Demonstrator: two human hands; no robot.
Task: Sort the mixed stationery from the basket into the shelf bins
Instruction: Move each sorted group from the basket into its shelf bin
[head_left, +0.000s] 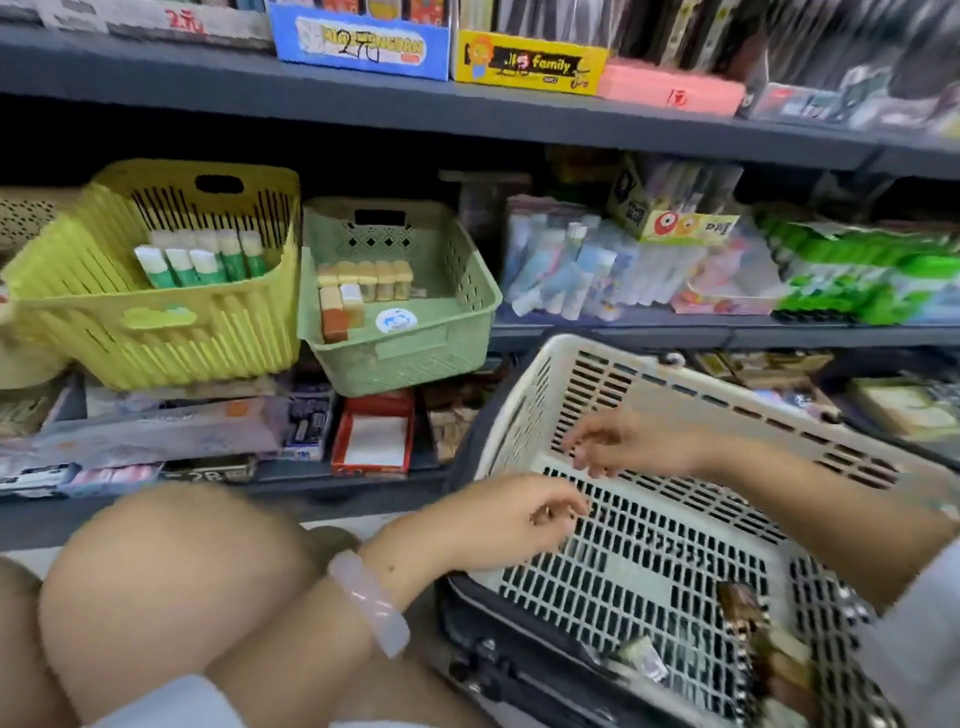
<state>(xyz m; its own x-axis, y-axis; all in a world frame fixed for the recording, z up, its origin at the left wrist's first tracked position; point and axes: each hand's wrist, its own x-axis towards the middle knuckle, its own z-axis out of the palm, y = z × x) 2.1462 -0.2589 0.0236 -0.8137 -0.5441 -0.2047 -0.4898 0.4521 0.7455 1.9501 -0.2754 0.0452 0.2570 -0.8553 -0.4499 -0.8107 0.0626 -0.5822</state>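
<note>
Crouched before stationery shelves, both hands inside a tilted white basket (675, 561). Left hand (498, 519), with a pale bangle (371, 603) at the wrist, held over the slotted floor, fingers loosely curled, nothing visible in them. Right hand (623, 444) just beyond, near the basket's far wall, fingers spread and empty. Remaining items (753, 639), blurred, gathered in the basket's near right corner, well apart from both hands. On the shelf above left, a yellow bin (156, 332) holding green-and-white glue sticks (202, 257), beside a green bin (405, 353) holding small tan blocks (358, 291).
</note>
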